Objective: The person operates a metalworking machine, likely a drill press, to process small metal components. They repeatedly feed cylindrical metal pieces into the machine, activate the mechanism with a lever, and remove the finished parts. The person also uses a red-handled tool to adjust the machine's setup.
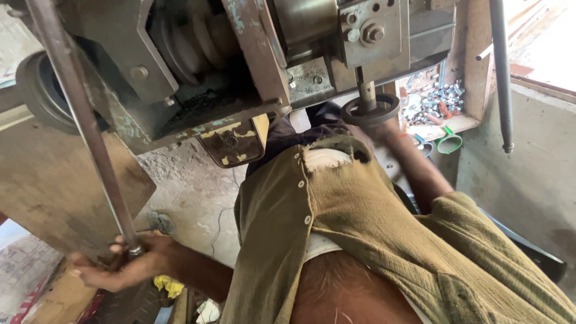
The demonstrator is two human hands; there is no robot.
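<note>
**Both hands on an old machine: one on a rod, one at a handwheel**

Grips the lower end of a long metal rod (pixel 78 114) with the left hand (pixel 120 267), low at the left of the view, fingers clenched tight around the rod where it ends. Runs slantwise, that rod, from the top left corner down to the fist, passing in front of a worn, flat metal plate (pixel 54 192) and a dark pulley (pixel 36 90).

Reaches up with the right arm, out of the olive shirt (pixel 360 216), to a small black handwheel (pixel 370 110) on a short shaft under the machine (pixel 252 48). Right hand (pixel 387 127) just at the wheel's rim and largely hidden behind it; cannot tell whether the fingers are closed on the wheel or only resting against it. Red thread around the wrist.

Above both hands, the machine's heavy body, rusty and with flaking green paint, bolted plates and grooved wheels. Beyond the handwheel, a shelf with a heap of small metal parts (pixel 435 99); just beside it, a green ring-shaped piece (pixel 449 143). At the far right, a second, thinner bar (pixel 501 72), hanging well apart from both hands. Below the machine, rough concrete floor (pixel 192 192); near the left forearm, a scrap of yellow cloth (pixel 168 285).
</note>
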